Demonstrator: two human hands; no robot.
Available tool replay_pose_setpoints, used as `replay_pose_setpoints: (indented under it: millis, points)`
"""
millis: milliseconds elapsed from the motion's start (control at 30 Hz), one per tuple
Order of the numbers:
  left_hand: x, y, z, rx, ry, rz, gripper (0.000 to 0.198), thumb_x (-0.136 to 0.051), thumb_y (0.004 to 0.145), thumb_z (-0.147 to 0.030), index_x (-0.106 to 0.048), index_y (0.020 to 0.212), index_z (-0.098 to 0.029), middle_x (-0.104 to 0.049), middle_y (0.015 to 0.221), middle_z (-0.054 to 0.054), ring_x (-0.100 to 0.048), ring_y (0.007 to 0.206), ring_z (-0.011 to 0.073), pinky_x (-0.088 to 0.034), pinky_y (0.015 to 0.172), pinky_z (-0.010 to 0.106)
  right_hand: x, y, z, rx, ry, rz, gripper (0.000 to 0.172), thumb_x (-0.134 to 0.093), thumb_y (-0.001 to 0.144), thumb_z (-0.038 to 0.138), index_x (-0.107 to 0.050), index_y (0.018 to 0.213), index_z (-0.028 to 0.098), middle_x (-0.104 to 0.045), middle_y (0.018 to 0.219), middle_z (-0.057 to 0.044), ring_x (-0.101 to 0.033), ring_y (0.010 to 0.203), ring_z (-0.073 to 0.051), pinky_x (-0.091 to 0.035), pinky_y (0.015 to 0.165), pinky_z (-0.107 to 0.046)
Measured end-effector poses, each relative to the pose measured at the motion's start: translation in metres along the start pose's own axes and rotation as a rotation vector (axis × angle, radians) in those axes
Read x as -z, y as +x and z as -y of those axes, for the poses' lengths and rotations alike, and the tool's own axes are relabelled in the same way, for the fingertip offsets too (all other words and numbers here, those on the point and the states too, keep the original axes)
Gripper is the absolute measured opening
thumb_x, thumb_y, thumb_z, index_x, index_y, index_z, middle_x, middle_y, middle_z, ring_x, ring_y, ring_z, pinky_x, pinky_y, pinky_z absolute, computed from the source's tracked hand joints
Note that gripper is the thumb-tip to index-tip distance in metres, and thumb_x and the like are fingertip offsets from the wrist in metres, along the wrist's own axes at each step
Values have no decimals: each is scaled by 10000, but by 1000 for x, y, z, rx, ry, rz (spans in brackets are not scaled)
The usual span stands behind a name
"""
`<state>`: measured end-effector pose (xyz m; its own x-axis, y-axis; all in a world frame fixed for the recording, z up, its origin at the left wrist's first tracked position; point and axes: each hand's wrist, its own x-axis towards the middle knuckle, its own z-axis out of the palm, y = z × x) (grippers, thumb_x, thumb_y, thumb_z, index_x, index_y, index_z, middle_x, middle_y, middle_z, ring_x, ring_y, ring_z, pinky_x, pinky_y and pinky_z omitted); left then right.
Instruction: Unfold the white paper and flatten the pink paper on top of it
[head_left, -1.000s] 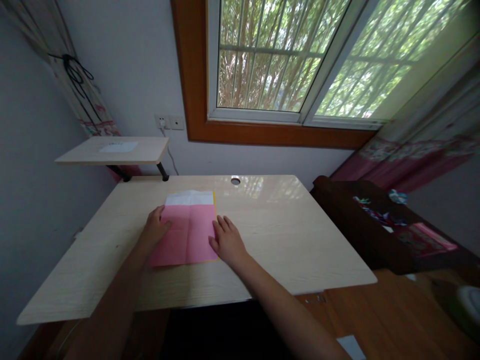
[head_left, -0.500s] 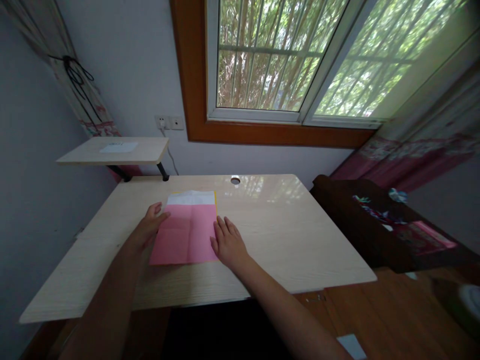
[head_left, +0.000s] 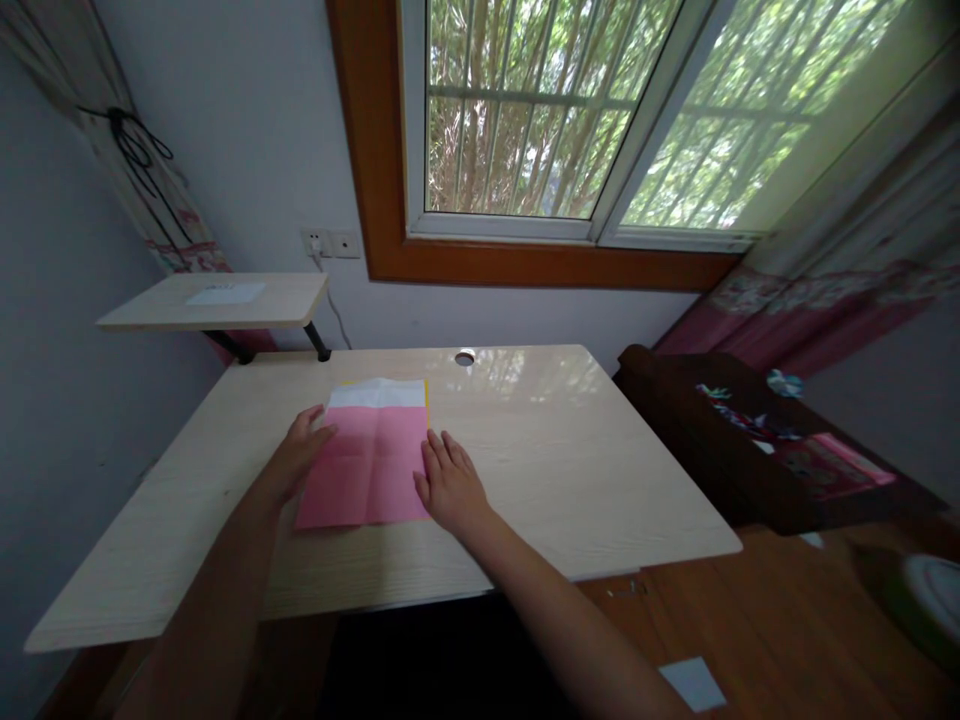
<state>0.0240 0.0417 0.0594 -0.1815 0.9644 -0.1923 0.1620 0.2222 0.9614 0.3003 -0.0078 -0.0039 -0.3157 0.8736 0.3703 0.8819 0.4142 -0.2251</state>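
Observation:
A creased pink sheet of paper (head_left: 367, 465) lies on the pale desk (head_left: 555, 460). Behind its far edge shows a strip of white paper (head_left: 379, 393), with thin yellow edges (head_left: 427, 393) peeking out at the top and right. At the pink sheet's left edge is my left hand (head_left: 298, 452), thumb stretched over the paper and fingers apart. My right hand (head_left: 454, 482) rests flat along the right edge, its fingers extended and touching the paper. Neither hand grips anything that I can see.
A small raised shelf (head_left: 285, 300) on black legs stands at the desk's back left, carrying a white paper slip (head_left: 226, 294). Near the back edge is a round cable hole (head_left: 465, 358). Right of the desk sits a dark brown piece of furniture (head_left: 675, 430).
The whole view has shifted slightly, so everything sits a little further left. Both hands stay at the same edges of the pink sheet; little else differs.

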Motion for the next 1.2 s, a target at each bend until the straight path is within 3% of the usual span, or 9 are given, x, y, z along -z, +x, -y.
replay_pose_setpoints:
  millis: [267,400,633,767,867,1000,1100,1200]
  points:
    - [-5,6,-4,10,-71,-52,621,-709,837,-335,-446,1392,-242,-499,1472,167,-690,1049,239,-589,719,283,4,0,1,-10,42,10,545,-433,1006,408,-477,1469,123,-418,1568,-146,-329,1476,-326,-313,1178,-502]
    - [-1,5,-9,58,-125,-10,577,-687,859,-335,-451,1376,-233,-602,1338,152,-705,947,207,-565,621,248,4,0,0,-18,56,14,545,-445,1000,409,-478,1469,134,-417,1570,-135,-325,1479,-323,-306,1185,-494]
    - [13,16,5,103,-122,-4,813,-785,781,-313,-353,1468,-262,-557,1367,182,-703,812,180,-585,631,285,5,0,0,-25,73,19,545,-455,995,409,-481,1464,133,-413,1574,-127,-322,1479,-324,-297,1193,-490]
    - [8,13,11,119,-44,63,938,-790,754,-247,-258,1526,-292,-654,1183,153,-700,713,209,-589,602,343,8,0,0,-22,86,19,547,-467,994,425,-487,1462,143,-427,1565,-129,-339,1470,-330,-313,1187,-495]
    - [12,14,16,93,82,18,930,-767,764,-247,-254,1538,-290,-678,1058,121,-685,653,208,-577,577,348,11,1,-1,-24,103,7,546,-447,1007,446,-489,1462,147,-453,1547,-132,-357,1461,-322,-328,1183,-494]
    - [40,26,28,66,254,-63,931,-757,762,-256,-251,1543,-239,-680,1092,142,-707,763,237,-592,686,379,15,1,-4,-10,134,-5,510,-436,1020,424,-511,1444,150,-524,1487,-132,-394,1439,-285,-337,1190,-466]
    - [77,39,38,-20,475,-155,929,-793,709,-255,-326,1509,-197,-653,1211,168,-701,954,291,-574,831,410,17,2,-5,3,151,-14,462,-460,1013,391,-551,1407,167,-560,1446,-127,-410,1424,-270,-342,1190,-463]
    - [116,49,46,-22,711,-205,947,-795,711,-349,-318,1512,-183,-670,1176,170,-701,952,345,-556,845,471,17,1,-5,8,155,-12,442,-480,1004,380,-564,1390,182,-564,1438,-117,-401,1425,-272,-338,1193,-469]
